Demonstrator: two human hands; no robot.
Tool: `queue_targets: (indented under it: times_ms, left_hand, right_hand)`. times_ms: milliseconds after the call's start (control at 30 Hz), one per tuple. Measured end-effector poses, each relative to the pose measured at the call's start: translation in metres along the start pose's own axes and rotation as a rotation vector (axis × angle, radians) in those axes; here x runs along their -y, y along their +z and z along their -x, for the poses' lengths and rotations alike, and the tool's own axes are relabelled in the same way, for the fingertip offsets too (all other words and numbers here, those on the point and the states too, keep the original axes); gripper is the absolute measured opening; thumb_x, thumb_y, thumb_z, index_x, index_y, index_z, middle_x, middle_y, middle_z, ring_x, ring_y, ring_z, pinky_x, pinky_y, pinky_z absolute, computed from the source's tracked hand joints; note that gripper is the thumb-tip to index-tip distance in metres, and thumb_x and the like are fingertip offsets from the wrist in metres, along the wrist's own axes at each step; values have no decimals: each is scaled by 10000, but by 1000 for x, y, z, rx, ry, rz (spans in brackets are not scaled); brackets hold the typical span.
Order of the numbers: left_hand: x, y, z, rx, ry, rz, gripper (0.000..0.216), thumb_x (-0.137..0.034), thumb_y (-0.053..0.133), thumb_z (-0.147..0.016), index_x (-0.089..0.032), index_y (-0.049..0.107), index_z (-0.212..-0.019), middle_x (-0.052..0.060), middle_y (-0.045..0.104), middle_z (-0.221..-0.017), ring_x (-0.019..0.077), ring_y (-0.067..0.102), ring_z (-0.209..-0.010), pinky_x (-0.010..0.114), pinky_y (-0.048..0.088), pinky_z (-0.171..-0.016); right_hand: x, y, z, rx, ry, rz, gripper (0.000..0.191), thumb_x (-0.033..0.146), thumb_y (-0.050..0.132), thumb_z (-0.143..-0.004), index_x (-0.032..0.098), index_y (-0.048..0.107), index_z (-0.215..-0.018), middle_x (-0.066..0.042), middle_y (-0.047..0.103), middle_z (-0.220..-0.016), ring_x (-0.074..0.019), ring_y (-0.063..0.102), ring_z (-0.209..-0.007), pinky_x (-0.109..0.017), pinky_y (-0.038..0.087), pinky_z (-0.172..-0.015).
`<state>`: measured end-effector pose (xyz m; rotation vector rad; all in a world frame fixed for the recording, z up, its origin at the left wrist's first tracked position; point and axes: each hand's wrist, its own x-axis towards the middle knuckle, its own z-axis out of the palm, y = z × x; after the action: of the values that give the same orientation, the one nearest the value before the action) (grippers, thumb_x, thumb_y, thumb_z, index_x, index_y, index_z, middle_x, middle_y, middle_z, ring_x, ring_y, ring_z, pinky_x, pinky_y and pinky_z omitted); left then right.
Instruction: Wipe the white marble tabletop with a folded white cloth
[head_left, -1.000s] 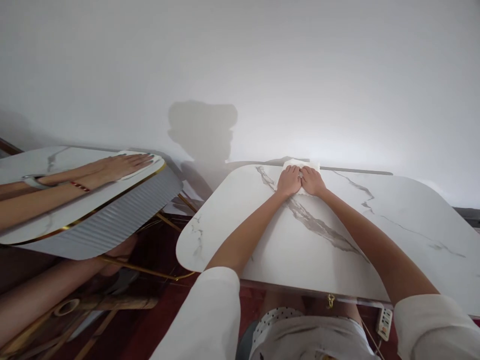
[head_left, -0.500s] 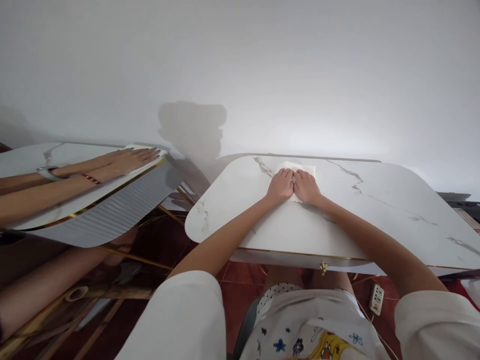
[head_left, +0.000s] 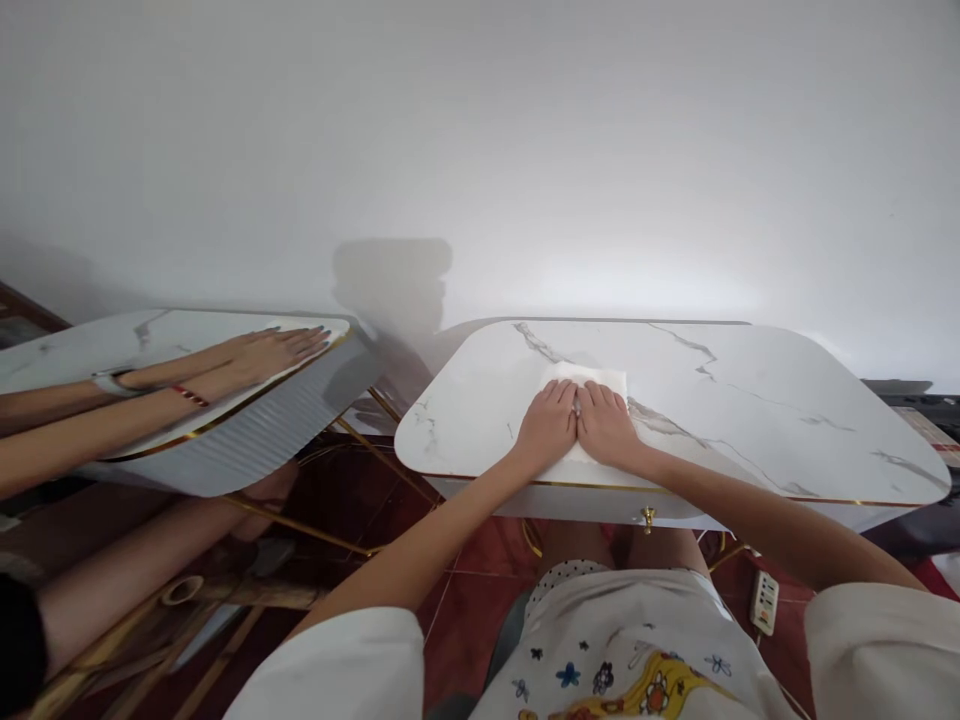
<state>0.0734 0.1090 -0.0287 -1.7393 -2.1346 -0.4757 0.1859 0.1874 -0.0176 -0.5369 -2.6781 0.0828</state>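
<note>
A white marble-patterned table (head_left: 465, 400) with a gold rim is in front of me. On it lies a thin white cloth or paper wipe (head_left: 596, 376), close to the near edge. My left hand (head_left: 549, 418) presses down on the wipe with its fingers stretched forward. Beside it, nearly touching at the thumbs, my right hand (head_left: 604, 424) rests flat on the same wipe. Both palms cover most of the wipe, and only its far part shows beyond the fingertips. A small gold knob (head_left: 648, 517) sits on the table's front below my hands.
At the left, another person's hands (head_left: 274, 352) lie flat on a second marble-patterned table (head_left: 112, 345) with ribbed sides. A pale wall (head_left: 600, 150) stands behind both tables. A power strip (head_left: 764, 602) lies on the red tiled floor, and bamboo poles (head_left: 225, 592) are at lower left.
Both my hands have drawn the wipe toward me, from near the table's middle to its near edge. The other person's hands have also shifted nearer to their table's front rim.
</note>
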Motion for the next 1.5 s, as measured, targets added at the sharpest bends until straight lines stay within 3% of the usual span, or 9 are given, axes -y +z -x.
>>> queue_targets:
  times_ms: [167, 367, 633, 800, 1200, 1500]
  left_hand:
    - [-15, -8, 22, -14, -51, 7, 450, -144, 326, -862, -123, 506, -1274, 164, 550, -1343, 253, 477, -1290, 462, 367, -1117]
    - [-38, -4, 34, -52, -86, 26, 464, -176, 340, -863, -157, 479, -1306, 153, 541, -1355, 278, 449, -1314, 509, 399, -1072]
    - [-58, 5, 9, -27, -28, 32, 409, -178, 344, -865, -153, 510, -1238, 146, 566, -1286, 293, 466, -1265, 488, 400, -1049]
    - [-50, 10, -24, 14, -26, 74, 311, -176, 388, -856, -164, 549, -1121, 134, 593, -1165, 296, 493, -1187, 456, 416, -1013]
    - [-8, 47, -109, -11, -128, 114, 238, -107, 385, -863, -177, 547, -1022, 115, 604, -1127, 259, 496, -1132, 410, 413, -993]
    - [28, 67, -155, -49, -161, 89, 259, -107, 367, -866, -164, 556, -1033, 118, 615, -1106, 262, 495, -1114, 401, 413, -966]
  right_hand:
    - [9, -6, 21, -13, -40, -23, 428, 178, 369, -896, 99, 514, -1291, -190, 514, -1362, -312, 468, -1201, -438, 372, -1003]
    - [0, -11, 42, -20, -49, -35, 438, 182, 367, -893, 117, 500, -1305, -174, 505, -1383, -307, 457, -1235, -449, 365, -1020]
    - [-30, -16, 46, -3, 5, -23, 442, 217, 359, -893, 132, 493, -1306, -157, 502, -1384, -304, 454, -1231, -449, 365, -1015]
    - [-50, -12, 20, -2, 5, 7, 411, 223, 352, -907, 145, 511, -1278, -158, 516, -1352, -303, 479, -1185, -433, 381, -981]
    - [-106, 12, -71, 58, -10, -16, 426, 209, 336, -914, 113, 500, -1295, -167, 510, -1351, -315, 455, -1185, -446, 364, -1007]
    - [-134, 36, -136, 64, -18, -20, 453, 202, 328, -907, 113, 474, -1326, -156, 488, -1383, -303, 437, -1211, -445, 353, -1020]
